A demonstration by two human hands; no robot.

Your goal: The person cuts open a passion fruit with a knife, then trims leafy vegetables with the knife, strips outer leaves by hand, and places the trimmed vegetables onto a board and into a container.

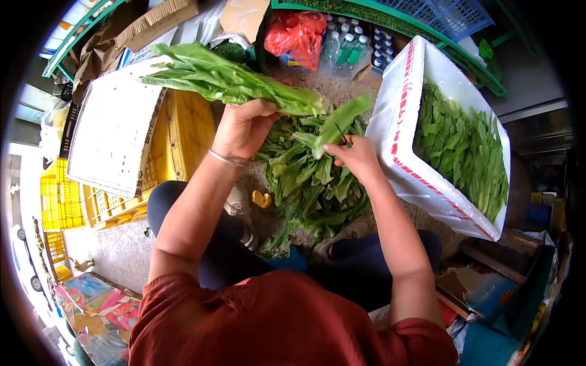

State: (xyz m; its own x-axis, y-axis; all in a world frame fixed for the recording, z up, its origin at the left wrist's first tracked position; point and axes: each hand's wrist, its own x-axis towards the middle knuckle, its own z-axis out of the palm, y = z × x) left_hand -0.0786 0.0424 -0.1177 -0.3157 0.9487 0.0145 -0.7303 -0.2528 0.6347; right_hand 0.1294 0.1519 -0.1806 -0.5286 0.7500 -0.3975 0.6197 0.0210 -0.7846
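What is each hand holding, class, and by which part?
The left hand grips a leafy green bunch near its pale stem end; the right hand pinches a single leaf near its lower end. The dark item at its fingers is unclear.

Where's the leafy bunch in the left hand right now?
Head view, upper left of centre: the leafy bunch is gripped in the left hand, its stem end near the single leaf at the right hand.
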